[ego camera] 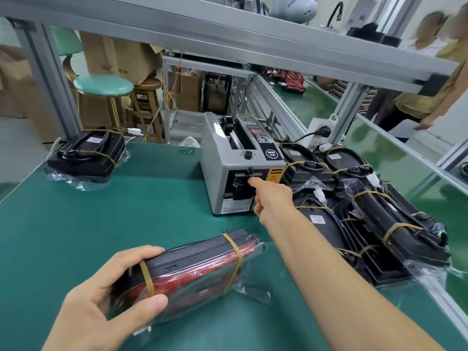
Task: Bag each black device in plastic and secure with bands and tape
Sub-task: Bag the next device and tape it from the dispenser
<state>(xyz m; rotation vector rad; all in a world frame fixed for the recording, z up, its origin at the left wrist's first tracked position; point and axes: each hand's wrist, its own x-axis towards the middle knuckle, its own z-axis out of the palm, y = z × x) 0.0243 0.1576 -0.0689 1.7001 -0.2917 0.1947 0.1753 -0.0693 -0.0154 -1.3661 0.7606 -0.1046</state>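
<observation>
My left hand (106, 297) grips a black and red device (195, 269) wrapped in clear plastic, with two yellow rubber bands around it, low over the green table (101, 219). My right hand (272, 198) reaches forward, its fingertips at the outlet slot of the grey tape dispenser (240, 163). I cannot tell whether tape is between the fingers. One bagged, banded black device (87, 155) lies at the far left. Several bagged black devices (367, 211) are piled on the right.
An aluminium frame beam (228, 39) crosses overhead, with posts at the left and right. Behind the table stand a green stool (103, 87), a wooden stool and cardboard boxes. A green conveyor (379, 138) runs along the right, where people stand.
</observation>
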